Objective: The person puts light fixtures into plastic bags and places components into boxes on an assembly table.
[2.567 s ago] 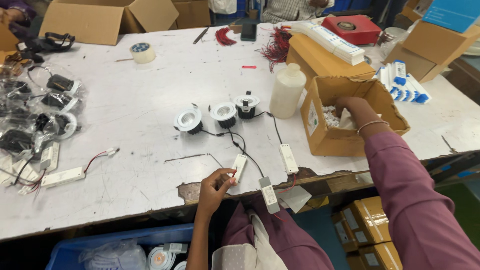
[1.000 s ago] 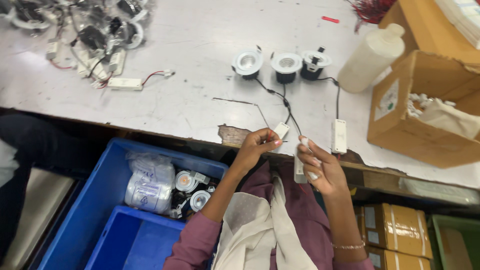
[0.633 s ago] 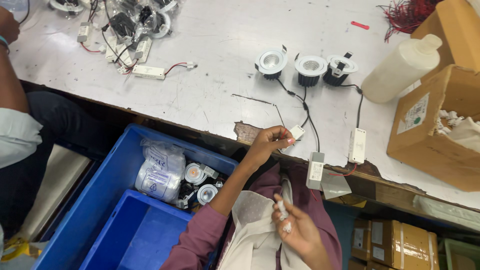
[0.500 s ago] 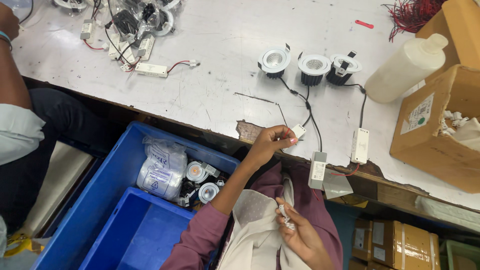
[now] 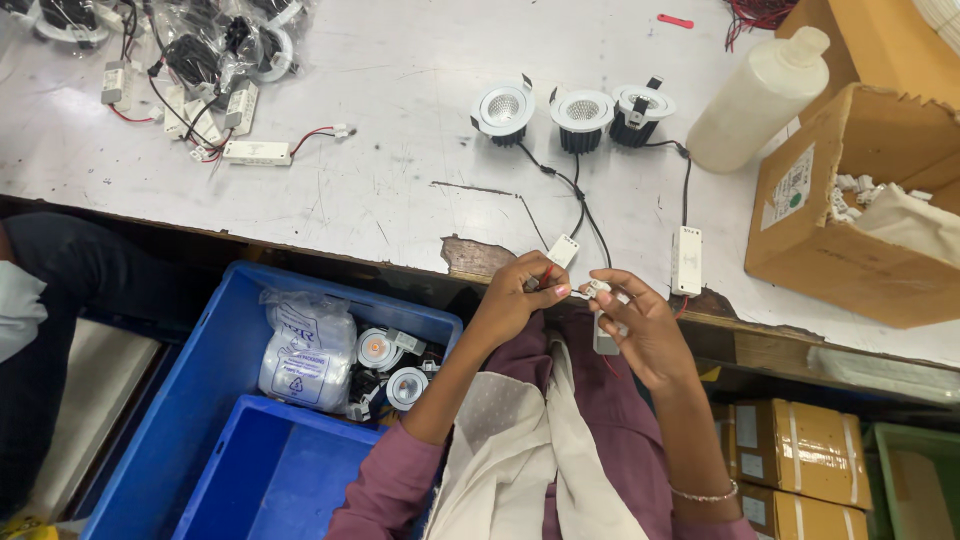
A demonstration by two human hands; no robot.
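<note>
My left hand (image 5: 517,293) pinches the red wire end of a small white driver box (image 5: 562,251) at the table's front edge. My right hand (image 5: 640,328) holds a small white connector (image 5: 598,290) close to the left fingertips, with another white driver box (image 5: 604,338) under its palm. Black cables run from these boxes up to three round recessed lamps (image 5: 571,108) standing in a row on the white table (image 5: 380,170). A third driver box (image 5: 687,261) lies to the right of my hands.
A white plastic bottle (image 5: 757,100) and an open cardboard box (image 5: 850,210) of white parts stand at the right. Bagged lamps and drivers (image 5: 200,60) lie far left. A blue crate (image 5: 240,410) with lamps and a bag sits below the table. Another person's sleeve (image 5: 25,310) shows at left.
My right hand rose from my lap to the table edge with a small white connector, meeting the left hand. The left hand stayed on the driver's wire.
</note>
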